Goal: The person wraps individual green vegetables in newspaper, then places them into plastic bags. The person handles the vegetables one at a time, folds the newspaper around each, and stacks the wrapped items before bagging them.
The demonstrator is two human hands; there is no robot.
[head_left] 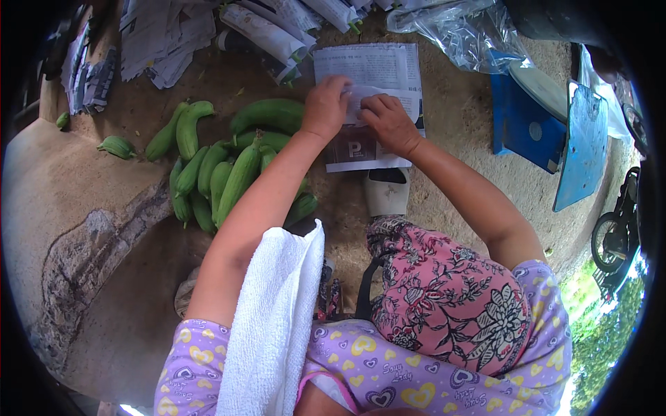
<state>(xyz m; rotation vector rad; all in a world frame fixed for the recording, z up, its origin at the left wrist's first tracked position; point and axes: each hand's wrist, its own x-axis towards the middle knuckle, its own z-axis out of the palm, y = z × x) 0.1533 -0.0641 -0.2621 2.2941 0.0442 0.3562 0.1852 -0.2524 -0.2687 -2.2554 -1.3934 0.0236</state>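
My left hand (331, 104) is at the upper left edge of a stack of newspaper sheets (368, 64), fingers bent over a folded strip of paper (354, 95). My right hand (388, 121) grips the same fold from the right, its fingers curled and thumb partly hidden. A dark printed sheet (352, 148) shows below them. Left of the paper, several green ridged gourds (239, 182) lie in a pile on the concrete, partly behind my left forearm. More gourds (194, 132) lie just beyond them. Newspaper-wrapped rolls (281, 38) with green tips showing lie above the gourds.
Loose newspaper strips (159, 45) lie at upper left. Clear plastic (451, 35) and blue boards (581, 145) stand at the right, near a motorbike (614, 239). My white shoe (386, 197) is below the paper. A white towel (270, 305) hangs over my left side, beside pink floral cloth (444, 298).
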